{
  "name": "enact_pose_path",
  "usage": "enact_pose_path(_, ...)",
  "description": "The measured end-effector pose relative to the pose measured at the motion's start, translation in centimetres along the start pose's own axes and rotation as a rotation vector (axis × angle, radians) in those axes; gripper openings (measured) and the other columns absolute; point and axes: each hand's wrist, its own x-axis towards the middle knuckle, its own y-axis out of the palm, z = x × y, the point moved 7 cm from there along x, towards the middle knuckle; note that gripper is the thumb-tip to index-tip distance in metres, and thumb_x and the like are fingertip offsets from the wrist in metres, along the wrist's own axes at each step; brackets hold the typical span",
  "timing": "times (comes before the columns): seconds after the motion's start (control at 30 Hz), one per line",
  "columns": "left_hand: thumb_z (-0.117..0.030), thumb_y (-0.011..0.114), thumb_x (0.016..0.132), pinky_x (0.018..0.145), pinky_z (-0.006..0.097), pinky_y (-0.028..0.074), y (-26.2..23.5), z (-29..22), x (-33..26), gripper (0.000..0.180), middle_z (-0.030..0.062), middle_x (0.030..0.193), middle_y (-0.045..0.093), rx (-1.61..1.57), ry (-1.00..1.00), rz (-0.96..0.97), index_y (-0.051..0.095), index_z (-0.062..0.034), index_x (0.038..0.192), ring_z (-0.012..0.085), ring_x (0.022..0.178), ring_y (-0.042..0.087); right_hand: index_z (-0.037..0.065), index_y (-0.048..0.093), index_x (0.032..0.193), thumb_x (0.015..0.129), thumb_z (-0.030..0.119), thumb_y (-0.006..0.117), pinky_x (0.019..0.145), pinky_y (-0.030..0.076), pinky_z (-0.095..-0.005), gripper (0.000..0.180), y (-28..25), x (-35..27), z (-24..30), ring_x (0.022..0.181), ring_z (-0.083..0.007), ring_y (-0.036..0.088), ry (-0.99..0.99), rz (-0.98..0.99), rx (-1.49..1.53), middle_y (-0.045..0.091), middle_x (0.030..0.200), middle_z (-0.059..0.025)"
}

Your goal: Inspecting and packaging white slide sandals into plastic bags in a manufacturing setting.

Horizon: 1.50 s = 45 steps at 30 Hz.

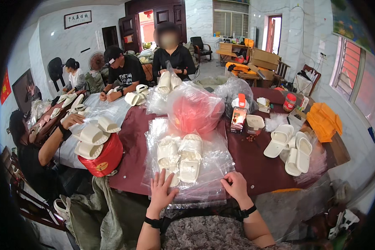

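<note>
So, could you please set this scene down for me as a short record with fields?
left hand: fingers spread, on the clear bags
right hand: at the bags' right edge; grip unclear
slippers: cream pair beyond the hands, apparently bagged
behind the slippers: round red bundle
phone: standing upright, right of the bundle
tabletop: maroon

Two centre slippers, one phone

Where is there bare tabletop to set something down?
Bare maroon cloth shows between the bag stack and the right-hand slippers, and, narrower, between that stack and the red bundle. It is crowded around the phone, tub and jar.
</note>
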Motion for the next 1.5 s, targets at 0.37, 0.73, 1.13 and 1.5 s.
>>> enact_pose_path(0.37, -0.047, 0.069, 0.089, 0.118, 0.065, 0.017, 0.0, -0.1, -0.1, 0.070, 0.0139, 0.166, 0.025, 0.013, 0.001, 0.005, 0.047, -0.0237, 0.151, 0.0469, 0.151, 0.020, 0.008, 0.061, 0.082, 0.079, 0.017, 0.080, 0.065, 0.046, -0.0414, 0.021, 0.0, 0.0, 0.3, 0.072, -0.0276, 0.057, -0.007, -0.004, -0.017, 0.056, 0.074, -0.0057)
enact_pose_path(0.73, -0.049, 0.068, 0.090, 0.118, 0.064, 0.018, 0.2, -0.1, 0.2, 0.070, 0.0141, 0.166, 0.025, 0.025, 0.016, -0.009, 0.047, -0.0236, 0.152, 0.0466, 0.151, 0.020, 0.007, 0.060, 0.082, 0.079, 0.012, 0.079, 0.062, 0.044, -0.0380, 0.019, -0.2, -0.1, 0.1, 0.068, -0.0251, 0.054, -0.050, -0.052, 0.009, 0.053, 0.072, -0.0054)
enact_pose_path(1.13, -0.048, 0.068, 0.089, 0.117, 0.066, 0.018, 0.2, 0.2, 0.0, 0.070, 0.0134, 0.166, 0.025, 0.024, 0.024, -0.028, 0.046, -0.0250, 0.152, 0.0483, 0.150, 0.022, 0.006, 0.068, 0.102, 0.082, 0.015, 0.077, 0.081, 0.050, -0.0421, 0.024, 1.4, 4.3, 10.5, 0.094, -0.0311, 0.061, -0.256, 0.046, 0.179, 0.063, 0.100, -0.0131)
enact_pose_path(1.5, -0.029, 0.082, 0.080, 0.113, 0.054, 0.034, -3.6, 0.2, -1.5, 0.069, 0.0222, 0.151, 0.044, -0.045, -0.050, -0.397, 0.054, -0.0098, 0.140, 0.0441, 0.138, 0.040, 0.005, 0.063, 0.122, 0.073, 0.026, 0.084, 0.094, 0.047, -0.0459, 0.057, 9.6, 2.5, 9.4, 0.109, -0.0379, 0.055, -0.178, 0.250, -0.105, 0.055, 0.124, -0.0141)
